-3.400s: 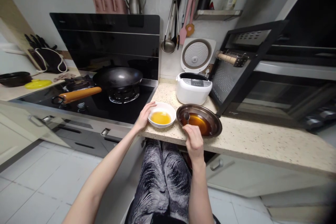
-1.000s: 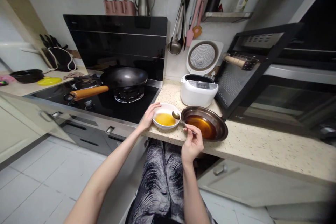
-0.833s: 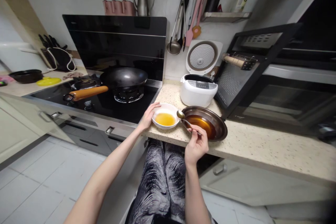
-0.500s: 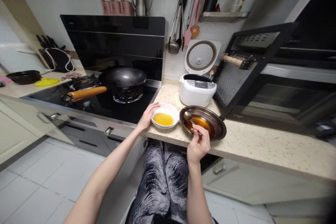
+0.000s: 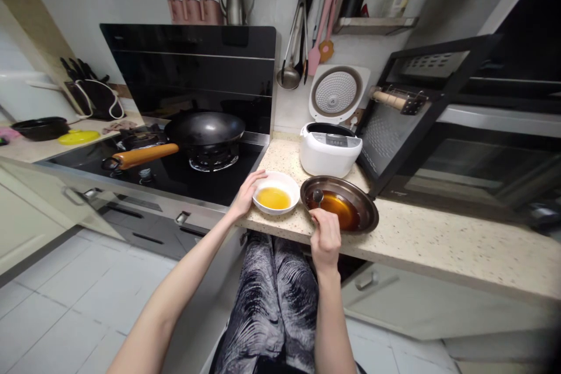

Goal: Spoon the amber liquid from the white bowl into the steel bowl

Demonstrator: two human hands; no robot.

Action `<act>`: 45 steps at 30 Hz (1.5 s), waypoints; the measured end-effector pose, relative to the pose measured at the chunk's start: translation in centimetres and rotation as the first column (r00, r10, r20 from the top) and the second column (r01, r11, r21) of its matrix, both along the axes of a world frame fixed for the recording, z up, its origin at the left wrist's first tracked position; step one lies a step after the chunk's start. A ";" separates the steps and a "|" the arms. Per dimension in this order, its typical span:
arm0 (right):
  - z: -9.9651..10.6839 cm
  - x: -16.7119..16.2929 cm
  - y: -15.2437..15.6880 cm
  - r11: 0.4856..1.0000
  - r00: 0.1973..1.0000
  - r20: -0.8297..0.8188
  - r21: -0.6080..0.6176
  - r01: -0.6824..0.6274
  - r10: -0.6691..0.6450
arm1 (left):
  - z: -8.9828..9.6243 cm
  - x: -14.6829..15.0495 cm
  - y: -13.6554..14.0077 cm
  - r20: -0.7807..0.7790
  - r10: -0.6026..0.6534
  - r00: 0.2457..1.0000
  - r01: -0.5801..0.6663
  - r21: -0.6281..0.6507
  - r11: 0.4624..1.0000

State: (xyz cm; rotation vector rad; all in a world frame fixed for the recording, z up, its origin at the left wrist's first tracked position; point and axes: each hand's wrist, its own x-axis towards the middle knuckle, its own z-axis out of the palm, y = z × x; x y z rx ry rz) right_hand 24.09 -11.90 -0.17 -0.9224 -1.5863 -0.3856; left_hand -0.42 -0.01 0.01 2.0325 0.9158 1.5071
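Note:
My left hand (image 5: pixel 245 196) grips the left rim of a white bowl (image 5: pixel 287 181), which stands on the counter and holds yellow liquid. Its thumb side is partly hidden. In my right hand (image 5: pixel 326 238) a metal spoon (image 5: pixel 318 196) is pinched by the handle, its dark round head over the left part of a metal bowl (image 5: pixel 371 205). Amber-brown liquid (image 5: pixel 344 208) fills the bottom of that bowl. Whether the spoon touches the liquid I cannot tell. The two bowls sit side by side, nearly touching.
Behind the bowls stands a white rice cooker (image 5: pixel 328 158) with its lid raised. A wok (image 5: pixel 205 128) with a wooden handle rests on the black gas hob (image 5: pixel 175 178) at left. A dark oven (image 5: pixel 482 163) fills the right; utensils (image 5: pixel 302 35) hang above the counter (image 5: pixel 442 239).
My right hand has moved slightly left and turned over, tipping the spoon so its head looks dark and faces downward. My left hand and both bowls have stayed in place.

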 end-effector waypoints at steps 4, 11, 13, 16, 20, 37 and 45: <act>-0.2 0.6 0.0 0.999 0.998 0.055 -0.044 -0.026 0.028 | 0.0 0.0 0.0 -0.002 -0.006 1.000 0.006 0.004 1.000; 0.7 -0.6 -0.5 0.996 0.974 -0.225 0.072 0.057 -0.039 | -0.4 -0.1 0.3 -0.001 0.013 1.000 -0.013 -0.003 1.000; 0.9 -1.4 -0.7 0.996 0.943 -0.333 0.075 0.045 -0.018 | -0.5 -0.1 0.4 0.013 0.012 1.000 -0.012 -0.010 1.000; 1.0 -2.7 -0.8 0.998 0.900 -0.435 0.059 -0.019 0.043 | -0.7 -0.2 0.5 0.011 0.015 1.000 -0.015 -0.011 1.000; 0.7 -4.1 -0.7 0.995 0.896 -0.436 -0.002 -0.095 0.085 | -0.7 -0.2 0.6 -0.013 0.029 0.999 -0.030 -0.024 0.999; -0.7 -6.9 1.4 0.958 0.846 -0.522 -0.178 -0.226 0.103 | -0.7 0.0 0.4 0.032 0.019 0.999 -0.015 -0.105 0.994; -1.0 -6.8 2.0 0.954 0.848 -0.517 -0.176 -0.242 0.120 | -0.5 -0.2 0.4 0.094 0.023 0.995 -0.003 -0.209 0.978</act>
